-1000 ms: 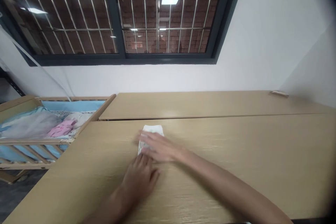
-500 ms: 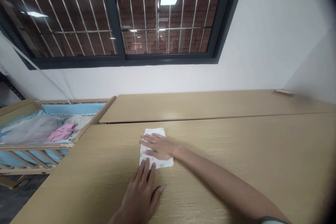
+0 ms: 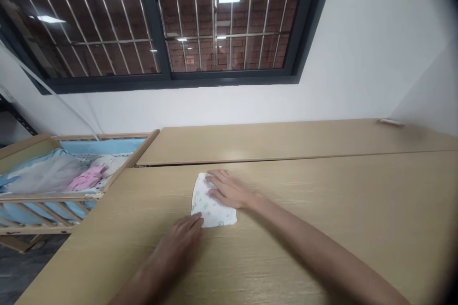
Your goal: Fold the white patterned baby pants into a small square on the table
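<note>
A small white cloth (image 3: 211,207) with a faint printed pattern lies flat on the pale wooden board (image 3: 304,228). My right hand (image 3: 229,189) rests over the cloth's upper right part, fingers stretched out toward its top edge. At the lower left corner of the cloth is my left hand (image 3: 186,236), its fingers bunched together on the edge. Motion blurs the left hand, and its thumb is hidden.
To the left stands a wooden crib (image 3: 46,198) with blue lining, a pink cloth (image 3: 88,177) and sheer netting inside. A second wooden board (image 3: 268,140) runs behind a narrow gap. Beyond are a white wall and a barred window (image 3: 229,78).
My right hand has slid up and right over the cloth, uncovering more of its pattern. My left hand has turned and drawn its fingers together at the cloth's corner.
</note>
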Available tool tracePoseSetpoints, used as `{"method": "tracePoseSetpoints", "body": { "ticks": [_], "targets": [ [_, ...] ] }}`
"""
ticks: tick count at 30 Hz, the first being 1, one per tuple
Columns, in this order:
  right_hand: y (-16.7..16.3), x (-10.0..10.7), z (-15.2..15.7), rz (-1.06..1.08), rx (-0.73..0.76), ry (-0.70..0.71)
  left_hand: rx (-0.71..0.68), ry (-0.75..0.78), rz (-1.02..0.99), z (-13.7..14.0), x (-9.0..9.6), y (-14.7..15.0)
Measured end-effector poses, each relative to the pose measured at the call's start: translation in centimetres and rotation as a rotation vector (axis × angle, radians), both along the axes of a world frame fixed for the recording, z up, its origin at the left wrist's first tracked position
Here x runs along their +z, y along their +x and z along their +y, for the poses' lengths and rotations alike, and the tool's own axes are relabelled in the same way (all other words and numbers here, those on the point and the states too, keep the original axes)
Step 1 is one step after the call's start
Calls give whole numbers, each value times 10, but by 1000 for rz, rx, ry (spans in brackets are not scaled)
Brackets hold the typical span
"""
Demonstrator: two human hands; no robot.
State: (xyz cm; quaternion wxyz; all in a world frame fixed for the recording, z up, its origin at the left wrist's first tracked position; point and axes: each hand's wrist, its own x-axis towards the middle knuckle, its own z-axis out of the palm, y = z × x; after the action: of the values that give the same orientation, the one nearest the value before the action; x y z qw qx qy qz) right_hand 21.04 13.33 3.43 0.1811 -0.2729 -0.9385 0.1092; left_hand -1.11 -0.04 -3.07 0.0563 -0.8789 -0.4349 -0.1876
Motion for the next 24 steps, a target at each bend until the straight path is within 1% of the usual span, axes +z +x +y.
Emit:
{"method": "tracePoseSetpoints", "body": {
  "ticks": [3,5,7,9,12,15,17,19,22,24],
  "targets": [
    [20,14,-35,-48,-16,-79,-55,-39,-7,10,1,-15],
    [33,16,-54,-109,9,-130,-66,-84,-39,18,3,-18],
    [41,12,-63,-151,37,-146,-17,-164,-105,26,9,-17],
    [45,6,-65,-140,42,-157,55,-266,-197,34,21,-17],
    [43,1,-56,-21,-14,-235,98,-402,-350,44,41,-22],
    [38,-1,-42,109,-91,-331,71,-521,-443,51,50,-28],
    [35,-3,-32,172,-149,-367,64,-565,-489,59,48,-30],
    [32,-7,-20,224,-207,-379,97,-570,-560,69,42,-30],
    [26,-13,-2,290,-309,-361,178,-546,-641,90,33,-27],
    [21,-16,10,313,-378,-346,229,-511,-639,103,29,-24]
  ]
}}
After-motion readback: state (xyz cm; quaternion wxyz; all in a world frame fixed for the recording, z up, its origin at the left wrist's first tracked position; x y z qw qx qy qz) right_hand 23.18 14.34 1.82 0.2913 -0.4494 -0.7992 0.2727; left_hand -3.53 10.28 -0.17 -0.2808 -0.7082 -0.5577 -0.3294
